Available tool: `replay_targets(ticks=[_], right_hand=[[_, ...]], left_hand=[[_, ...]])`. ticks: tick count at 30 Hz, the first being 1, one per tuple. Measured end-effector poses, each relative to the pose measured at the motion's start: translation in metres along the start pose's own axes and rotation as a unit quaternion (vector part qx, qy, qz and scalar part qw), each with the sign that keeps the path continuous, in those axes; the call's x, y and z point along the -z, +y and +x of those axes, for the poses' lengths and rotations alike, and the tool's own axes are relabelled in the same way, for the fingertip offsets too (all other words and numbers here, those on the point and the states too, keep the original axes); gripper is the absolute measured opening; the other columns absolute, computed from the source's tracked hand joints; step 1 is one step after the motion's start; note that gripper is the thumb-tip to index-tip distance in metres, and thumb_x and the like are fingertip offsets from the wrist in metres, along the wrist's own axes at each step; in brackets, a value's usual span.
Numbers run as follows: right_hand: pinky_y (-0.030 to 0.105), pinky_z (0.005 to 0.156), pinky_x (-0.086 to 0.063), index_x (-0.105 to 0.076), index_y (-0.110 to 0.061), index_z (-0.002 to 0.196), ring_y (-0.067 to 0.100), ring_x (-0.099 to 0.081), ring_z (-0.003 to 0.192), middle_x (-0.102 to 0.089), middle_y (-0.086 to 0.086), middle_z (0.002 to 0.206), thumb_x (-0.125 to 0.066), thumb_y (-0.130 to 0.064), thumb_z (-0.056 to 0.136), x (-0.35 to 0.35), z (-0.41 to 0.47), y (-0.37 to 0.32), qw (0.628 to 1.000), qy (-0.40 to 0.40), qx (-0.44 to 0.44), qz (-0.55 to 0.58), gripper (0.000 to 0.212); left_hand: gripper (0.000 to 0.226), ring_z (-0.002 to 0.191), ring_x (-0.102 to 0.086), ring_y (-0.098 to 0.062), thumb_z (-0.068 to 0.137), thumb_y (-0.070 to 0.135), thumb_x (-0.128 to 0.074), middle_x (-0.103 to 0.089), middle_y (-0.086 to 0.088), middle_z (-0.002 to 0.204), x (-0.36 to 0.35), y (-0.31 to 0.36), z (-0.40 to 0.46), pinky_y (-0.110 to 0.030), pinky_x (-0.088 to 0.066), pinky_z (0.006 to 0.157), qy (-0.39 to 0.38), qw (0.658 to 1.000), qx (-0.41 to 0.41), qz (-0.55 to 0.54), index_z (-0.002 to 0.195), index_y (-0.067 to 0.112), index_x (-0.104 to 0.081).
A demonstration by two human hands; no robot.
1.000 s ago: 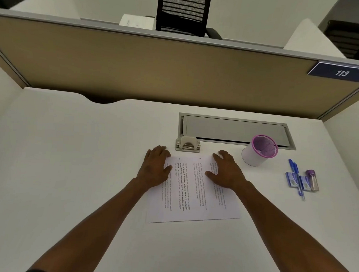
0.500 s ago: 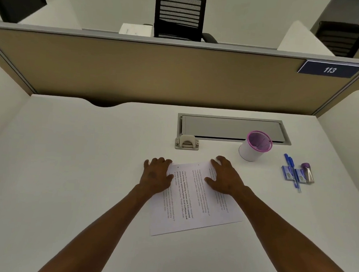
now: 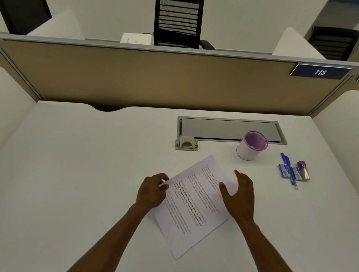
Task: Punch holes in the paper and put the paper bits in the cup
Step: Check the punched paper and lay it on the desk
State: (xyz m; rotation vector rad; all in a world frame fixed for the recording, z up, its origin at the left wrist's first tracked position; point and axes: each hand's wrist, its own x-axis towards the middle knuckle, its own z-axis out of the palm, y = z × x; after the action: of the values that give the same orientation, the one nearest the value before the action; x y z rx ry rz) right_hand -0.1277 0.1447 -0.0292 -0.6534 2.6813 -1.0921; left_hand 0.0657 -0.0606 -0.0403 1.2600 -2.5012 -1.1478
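Note:
A printed sheet of paper (image 3: pixel 193 207) lies turned at an angle on the white desk (image 3: pixel 68 171), with small punched holes near its upper left edge. My left hand (image 3: pixel 151 191) pinches that left edge between thumb and fingers. My right hand (image 3: pixel 241 196) hovers over the sheet's right edge with fingers spread, thumb touching the paper. A beige hole punch (image 3: pixel 186 144) stands beyond the paper, apart from it. The white cup with a purple rim (image 3: pixel 252 146) stands to the right of the punch.
A grey cable hatch (image 3: pixel 231 129) is set into the desk behind the punch and cup. A blue pen (image 3: pixel 289 170), small blue packets (image 3: pixel 285 171) and a purple-capped tube (image 3: pixel 303 170) lie at the right. A tan partition (image 3: pixel 156 80) closes the back.
The paper has been pulled back from the punch and rotated clockwise. My left hand went from flat on the sheet to pinching its edge. My right hand has lifted.

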Motion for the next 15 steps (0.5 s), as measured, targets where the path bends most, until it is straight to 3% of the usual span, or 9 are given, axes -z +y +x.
replay_targets(ticks=[4,8,11,15], right_hand=[[0.043,0.106,-0.042,-0.039,-0.019,0.145,0.027,-0.047,0.129,-0.045,0.011,0.142,-0.072,-0.040,0.084,0.005,-0.047,0.014,0.984,0.061,-0.143,0.086,0.072],[0.029,0.086,-0.041,-0.041,-0.021,0.143,0.015,-0.056,0.099,-0.057,0.004,0.128,-0.070,-0.041,0.086,0.004,-0.067,0.013,0.947,0.030,-0.257,0.190,0.067],[0.032,0.091,-0.042,-0.040,-0.021,0.145,0.017,-0.055,0.103,-0.059,0.004,0.127,-0.070,-0.041,0.086,0.003,-0.068,0.008,0.935,-0.004,-0.277,0.223,0.069],[0.045,0.103,-0.045,-0.042,-0.018,0.143,0.029,-0.057,0.116,-0.058,0.007,0.129,-0.074,-0.035,0.084,0.008,-0.056,0.002,0.888,-0.030,-0.332,0.317,0.069]], left_hand=[[0.008,0.077,-0.067,-0.015,0.093,0.018,-0.065,-0.071,0.003,0.087,-0.006,-0.005,-0.021,-0.019,-0.045,0.063,0.009,0.996,0.022,-0.092,0.099,0.019,-0.068],[0.006,0.078,-0.070,-0.014,0.094,0.021,-0.065,-0.073,0.003,0.086,-0.010,-0.002,-0.039,-0.020,-0.047,0.062,0.010,0.979,0.065,-0.193,0.094,0.026,-0.068],[0.008,0.080,-0.073,-0.018,0.095,0.021,-0.063,-0.076,0.001,0.087,-0.012,-0.001,-0.048,-0.026,-0.053,0.064,0.015,0.966,0.096,-0.239,0.094,0.028,-0.068],[0.007,0.080,-0.074,-0.022,0.096,0.022,-0.063,-0.077,0.000,0.087,-0.009,-0.002,-0.057,-0.031,-0.055,0.066,0.024,0.951,0.113,-0.285,0.098,0.027,-0.067]])
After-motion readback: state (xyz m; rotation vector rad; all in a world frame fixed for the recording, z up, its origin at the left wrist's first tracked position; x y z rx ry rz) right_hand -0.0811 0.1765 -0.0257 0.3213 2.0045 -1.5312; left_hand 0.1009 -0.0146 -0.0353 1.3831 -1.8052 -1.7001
